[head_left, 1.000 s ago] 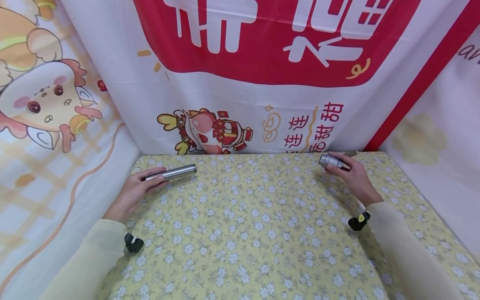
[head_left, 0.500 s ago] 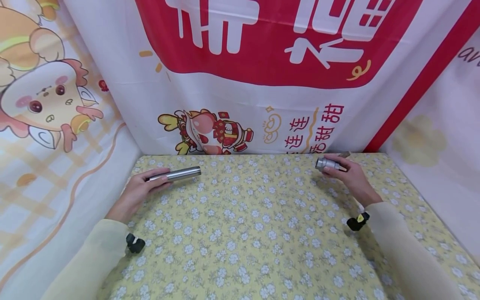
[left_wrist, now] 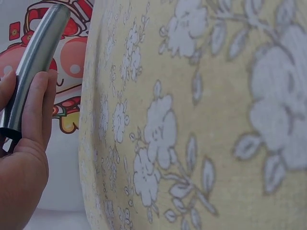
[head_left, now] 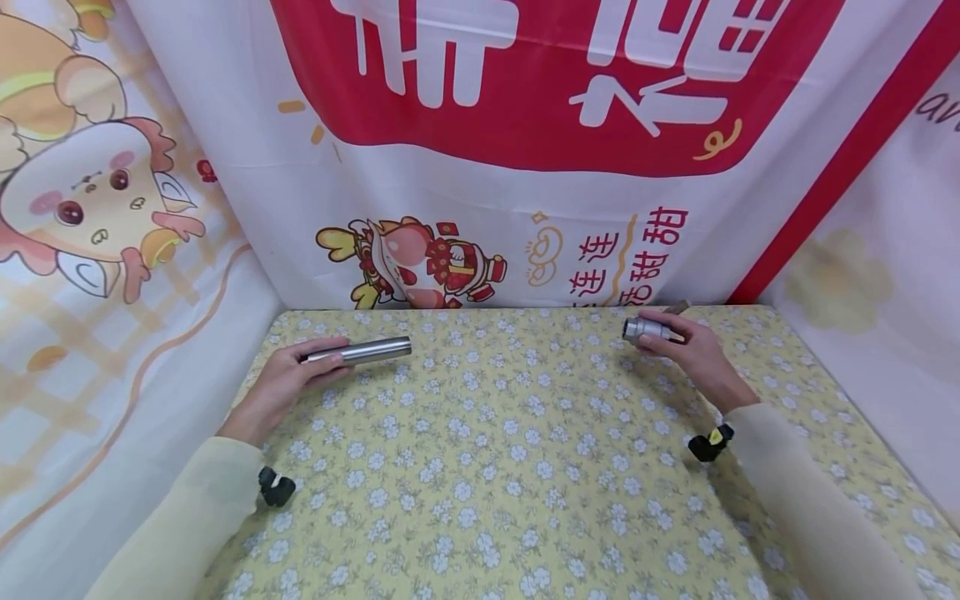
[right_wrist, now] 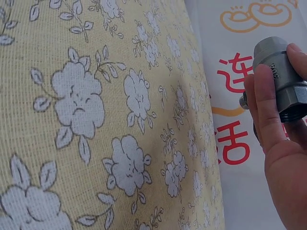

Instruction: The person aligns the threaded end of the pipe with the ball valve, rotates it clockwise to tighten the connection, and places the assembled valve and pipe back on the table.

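My left hand (head_left: pixel 288 375) grips a shiny steel pipe (head_left: pixel 371 350) near its left end. Threads show at the free end of this pipe (left_wrist: pixel 58 12) in the left wrist view, and its near end is open and hollow. Over the back right of the table, my right hand (head_left: pixel 690 346) holds a grey metal ball valve (head_left: pixel 643 330) between thumb and fingers. The valve body (right_wrist: pixel 276 72) bears raised "304" lettering and a threaded opening in the right wrist view. A thin handle (head_left: pixel 677 307) sticks out behind the hand. Pipe and valve are held well apart.
A yellow flowered cloth (head_left: pixel 495 467) covers the table. Printed white and red fabric (head_left: pixel 525 217) hangs along the back edge, with more printed fabric (head_left: pixel 150 350) at the left and right sides. A dark wrist device (head_left: pixel 276 487) sits on each sleeve.
My left hand has moved slightly right with the pipe. My right hand has shifted slightly left with the valve, so the gap between the two parts is smaller.
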Action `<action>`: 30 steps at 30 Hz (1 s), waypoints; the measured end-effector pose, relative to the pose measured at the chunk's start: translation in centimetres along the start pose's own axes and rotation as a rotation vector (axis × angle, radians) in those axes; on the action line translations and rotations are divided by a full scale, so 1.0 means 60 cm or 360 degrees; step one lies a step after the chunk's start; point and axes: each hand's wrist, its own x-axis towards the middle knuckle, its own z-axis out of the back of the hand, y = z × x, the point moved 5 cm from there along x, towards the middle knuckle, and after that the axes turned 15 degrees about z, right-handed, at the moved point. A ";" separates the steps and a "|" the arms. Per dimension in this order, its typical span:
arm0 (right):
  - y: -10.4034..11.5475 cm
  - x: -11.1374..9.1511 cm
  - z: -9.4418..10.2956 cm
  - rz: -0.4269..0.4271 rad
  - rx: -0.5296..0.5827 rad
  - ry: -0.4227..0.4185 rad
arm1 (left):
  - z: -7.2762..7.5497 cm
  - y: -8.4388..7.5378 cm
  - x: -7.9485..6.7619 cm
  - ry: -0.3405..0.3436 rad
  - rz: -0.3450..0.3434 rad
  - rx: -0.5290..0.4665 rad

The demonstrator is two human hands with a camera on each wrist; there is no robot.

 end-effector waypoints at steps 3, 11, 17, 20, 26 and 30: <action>0.002 0.002 -0.006 0.0009 0.0005 0.0010 | -0.005 -0.003 0.000 0.0006 0.0005 -0.0006; 0.011 0.003 -0.018 0.0014 -0.0012 0.0018 | -0.019 -0.011 0.000 0.0001 0.0016 0.0039; 0.016 0.005 -0.025 0.0021 -0.0010 0.0023 | -0.028 -0.013 -0.001 0.0010 0.0027 0.0077; 0.017 0.005 -0.028 0.0020 -0.0017 0.0018 | -0.032 -0.013 -0.001 0.0005 0.0026 0.0086; 0.017 0.006 -0.034 0.0046 -0.0034 0.0025 | -0.042 -0.011 0.004 -0.0006 0.0002 0.0081; 0.016 0.005 -0.036 0.0064 -0.0014 0.0034 | -0.047 -0.010 0.007 0.0011 -0.0025 0.0066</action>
